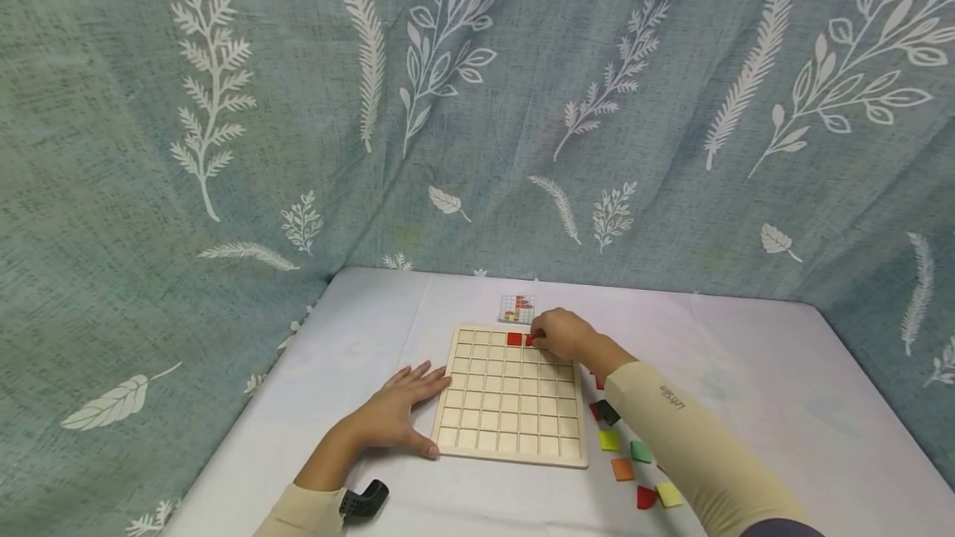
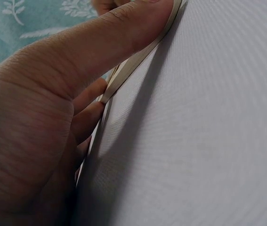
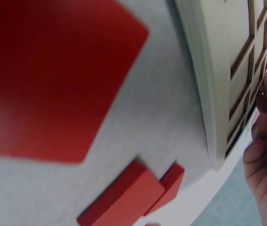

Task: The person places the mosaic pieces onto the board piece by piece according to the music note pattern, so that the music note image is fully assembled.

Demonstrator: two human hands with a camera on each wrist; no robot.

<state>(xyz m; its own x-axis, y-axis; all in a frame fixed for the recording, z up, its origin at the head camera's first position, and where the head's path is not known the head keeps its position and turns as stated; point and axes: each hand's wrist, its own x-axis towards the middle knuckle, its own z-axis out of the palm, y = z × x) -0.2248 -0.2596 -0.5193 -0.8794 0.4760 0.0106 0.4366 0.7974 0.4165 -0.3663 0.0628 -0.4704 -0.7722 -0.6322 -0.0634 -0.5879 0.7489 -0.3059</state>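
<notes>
- My left hand (image 1: 391,414) lies flat on the white tablecloth (image 1: 746,371), fingers straight, thumb against the left edge of the pale wooden grid board (image 1: 511,397); it holds nothing
- My right hand (image 1: 561,333) has curled fingers pinching a small red square tile (image 1: 530,341) at the board's far row, just beside another red tile (image 1: 514,339) already seated
- Loose coloured tiles (image 1: 630,462) lie right of the board; a small pattern card (image 1: 516,308) sits beyond it

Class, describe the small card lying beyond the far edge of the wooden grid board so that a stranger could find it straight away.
Start at the wooden grid board in the middle of the white table. Just past its far edge, beside the right hand, lies a small card. Unlike the loose coloured tiles to the board's right, it is white, printed with a little grid and a red pattern.
</notes>
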